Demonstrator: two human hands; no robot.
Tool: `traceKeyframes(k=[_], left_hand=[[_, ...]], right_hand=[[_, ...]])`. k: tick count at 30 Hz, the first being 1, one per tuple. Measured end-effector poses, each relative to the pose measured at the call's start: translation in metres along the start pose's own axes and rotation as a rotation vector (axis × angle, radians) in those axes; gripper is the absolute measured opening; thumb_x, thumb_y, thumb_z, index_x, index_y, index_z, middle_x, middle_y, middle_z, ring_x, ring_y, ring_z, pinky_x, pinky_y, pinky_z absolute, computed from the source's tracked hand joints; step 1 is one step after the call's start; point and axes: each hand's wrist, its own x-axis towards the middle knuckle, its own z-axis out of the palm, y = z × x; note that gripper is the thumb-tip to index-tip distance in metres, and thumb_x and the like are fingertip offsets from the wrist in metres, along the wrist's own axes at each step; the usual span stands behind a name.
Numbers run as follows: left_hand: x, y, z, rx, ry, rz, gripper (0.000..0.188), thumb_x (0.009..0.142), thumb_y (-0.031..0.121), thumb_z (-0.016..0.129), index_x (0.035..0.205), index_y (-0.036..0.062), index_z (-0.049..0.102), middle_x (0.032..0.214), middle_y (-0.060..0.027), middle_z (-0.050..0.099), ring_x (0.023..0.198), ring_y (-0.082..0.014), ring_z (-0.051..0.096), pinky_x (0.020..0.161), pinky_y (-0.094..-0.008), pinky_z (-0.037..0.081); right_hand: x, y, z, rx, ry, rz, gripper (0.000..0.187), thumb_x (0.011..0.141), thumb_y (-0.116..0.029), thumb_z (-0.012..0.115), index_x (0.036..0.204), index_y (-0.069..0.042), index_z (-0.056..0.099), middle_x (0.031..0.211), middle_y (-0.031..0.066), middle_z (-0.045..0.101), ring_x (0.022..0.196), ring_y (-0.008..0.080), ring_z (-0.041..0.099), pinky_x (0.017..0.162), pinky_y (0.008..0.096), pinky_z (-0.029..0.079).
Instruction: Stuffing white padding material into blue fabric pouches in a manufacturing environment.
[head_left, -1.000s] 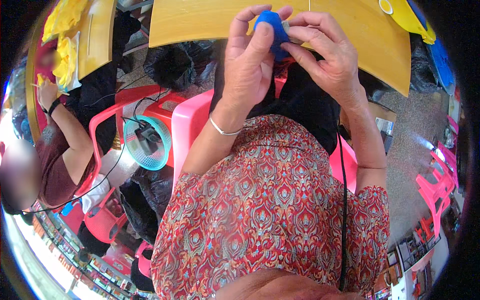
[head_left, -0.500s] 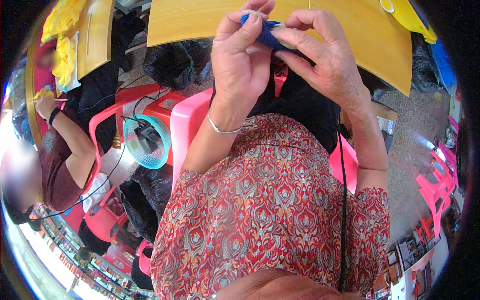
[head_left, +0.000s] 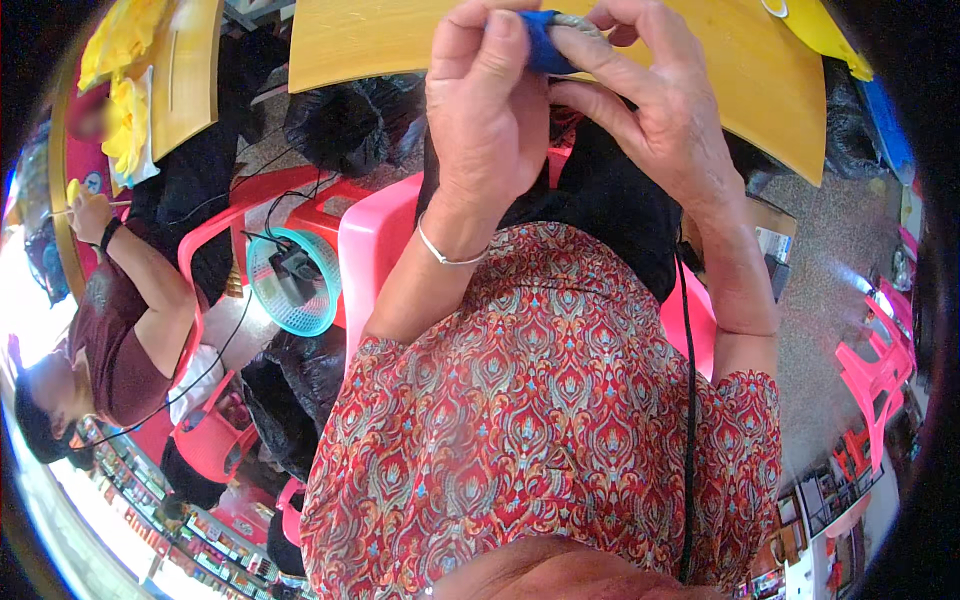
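Note:
Over the near side of a yellow-brown table, both my hands are raised at the top of the view. My left hand pinches a small blue piece that looks like cloth between thumb and fingers. From the other side my right hand grips it too, its index finger and thumb bent toward it. A pale greyish strip lies along the right fingers, next to the blue piece; I cannot make out what it is. Part of the blue piece is hidden behind my left thumb and fingers.
The table bears a yellow item at its right. On my left are a turquoise basket holding a black device with cables, and a red chair. A co-worker's hand holds a thin stick beside yellow pieces.
Both my hands have shifted slightly upward with the blue piece, and it now sits more upright between them. The co-worker's head and hand have moved a little.

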Motion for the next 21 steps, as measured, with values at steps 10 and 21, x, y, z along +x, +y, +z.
traceKeyframes(k=[10, 21], left_hand=[[-0.006, 0.002, -0.008, 0.047, 0.067, -0.134, 0.043, 0.101, 0.031, 0.046, 0.124, -0.0044, 0.052, 0.135, -0.018, 0.05, 0.113, -0.0266, 0.057, 0.098, -0.0396, 0.047], [0.011, -0.017, -0.026, -0.03, -0.381, 0.216, 0.036, 0.1, 0.027, 0.047, 0.118, -0.0025, 0.058, 0.138, -0.0192, 0.048, 0.128, -0.0278, 0.046, 0.108, -0.042, 0.038]], right_hand=[[0.0, 0.019, 0.02, 0.027, -0.058, -0.043, 0.039, 0.078, -0.027, 0.077, 0.11, -0.006, 0.069, 0.103, 0.0119, 0.052, 0.095, 0.0274, 0.05, 0.08, 0.0367, 0.043], [-0.006, 0.017, 0.02, -0.01, 0.034, -0.064, 0.028, 0.074, -0.012, 0.076, 0.102, -0.008, 0.071, 0.099, 0.0058, 0.058, 0.091, 0.0235, 0.056, 0.083, 0.0334, 0.046]])
